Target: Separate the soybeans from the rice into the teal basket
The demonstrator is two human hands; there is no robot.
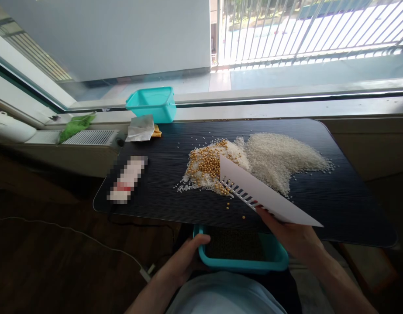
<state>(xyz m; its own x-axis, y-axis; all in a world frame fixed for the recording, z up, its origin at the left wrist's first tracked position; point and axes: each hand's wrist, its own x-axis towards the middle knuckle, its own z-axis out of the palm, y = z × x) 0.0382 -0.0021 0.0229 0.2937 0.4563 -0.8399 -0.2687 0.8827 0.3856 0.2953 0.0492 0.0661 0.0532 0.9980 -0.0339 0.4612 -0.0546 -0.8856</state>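
Note:
My left hand grips the left rim of a teal plastic basin on my lap. Dark, fine contents, too dim to name, lie inside it. In my right hand is a white sheet with a row of slots along its lower left edge, held tilted above the table's front. Its far tip reaches over a pile of yellow soybeans mixed with white rice. A larger heap of white rice adjoins on the right. A few loose beans lie near the table edge.
The dark tabletop carries a blurred-out pale object at left and a crumpled wrapper at the back. Behind it stands a second teal basin by the window. A green cloth drapes over the radiator; a white cable crosses the floor.

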